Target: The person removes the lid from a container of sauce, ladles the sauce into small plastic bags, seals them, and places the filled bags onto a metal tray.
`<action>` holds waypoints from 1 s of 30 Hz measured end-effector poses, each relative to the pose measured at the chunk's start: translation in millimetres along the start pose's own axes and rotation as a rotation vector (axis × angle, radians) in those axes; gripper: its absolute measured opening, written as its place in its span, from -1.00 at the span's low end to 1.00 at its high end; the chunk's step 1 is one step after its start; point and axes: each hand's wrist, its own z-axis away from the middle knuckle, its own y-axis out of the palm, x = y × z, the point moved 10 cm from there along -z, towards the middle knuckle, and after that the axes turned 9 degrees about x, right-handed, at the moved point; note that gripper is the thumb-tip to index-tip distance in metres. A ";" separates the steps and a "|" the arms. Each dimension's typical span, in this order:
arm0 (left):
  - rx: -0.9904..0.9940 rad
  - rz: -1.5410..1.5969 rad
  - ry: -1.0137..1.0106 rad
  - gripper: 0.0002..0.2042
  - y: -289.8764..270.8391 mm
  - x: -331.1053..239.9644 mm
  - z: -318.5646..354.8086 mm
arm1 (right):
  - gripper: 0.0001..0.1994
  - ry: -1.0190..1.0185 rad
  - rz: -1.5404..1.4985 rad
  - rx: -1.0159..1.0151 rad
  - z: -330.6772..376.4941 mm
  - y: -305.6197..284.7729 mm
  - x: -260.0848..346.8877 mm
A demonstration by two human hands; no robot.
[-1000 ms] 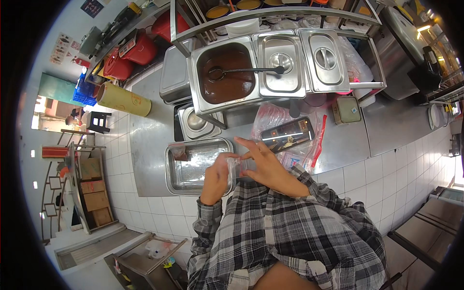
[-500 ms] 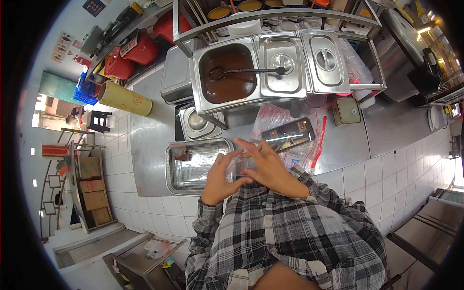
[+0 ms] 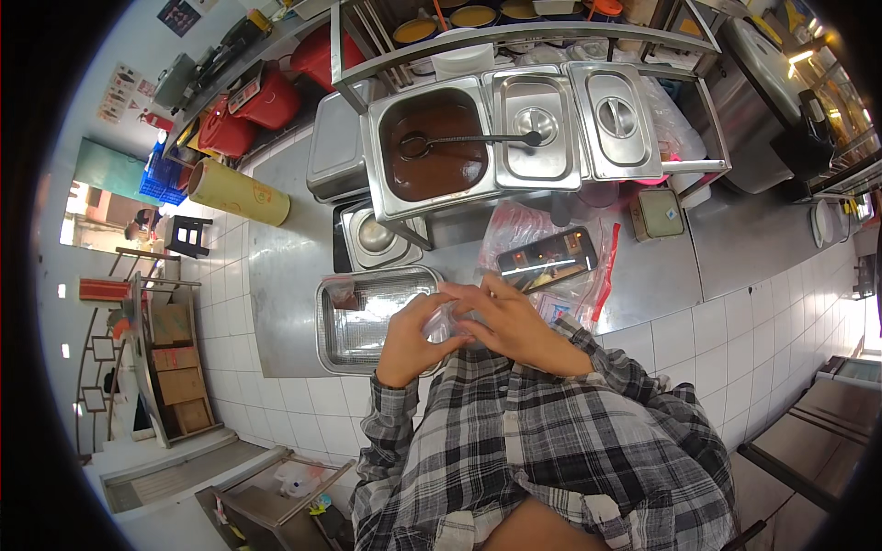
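A small clear plastic bag (image 3: pixel 441 325) is pinched between my two hands, just past the front edge of my plaid shirt. My left hand (image 3: pixel 407 338) has its thumb and fingers curled on the bag's left side. From the right, my right hand (image 3: pixel 520 331) closes its fingertips on the same bag; part of it is hidden behind the fingers. Beside my left hand lies a shallow metal tray (image 3: pixel 327 344) with a mesh-like bottom. In its far left corner rests a small clear bag of brown sauce (image 3: pixel 344 293).
Beyond my right hand, a phone (image 3: pixel 548 260) lies on clear plastic bags (image 3: pixel 602 289) with a red strip. Farther back stand a steel pan of brown sauce (image 3: pixel 441 170) with a black ladle (image 3: pixel 469 140) and lidded steel pans (image 3: pixel 617 119). A yellow cylinder (image 3: pixel 239 191) stands at left.
My right fingers, stretched out before, have bent down onto the plastic bag. My left fingers have curled in closer too, and the bag shows more plainly between the hands.
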 end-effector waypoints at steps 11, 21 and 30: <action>-0.247 -0.022 0.085 -0.39 -33.5 -4.9 13.4 | -0.69 -0.067 0.449 -0.701 -37.3 -188.8 10.9; -0.195 0.187 -0.117 -0.43 -23.3 18.7 19.6 | -0.87 -0.123 0.348 -0.148 -106.1 -187.1 -27.7; -0.259 0.190 -0.053 -0.47 -24.1 21.6 22.4 | -0.93 0.069 0.129 -0.022 -126.8 -210.8 -54.9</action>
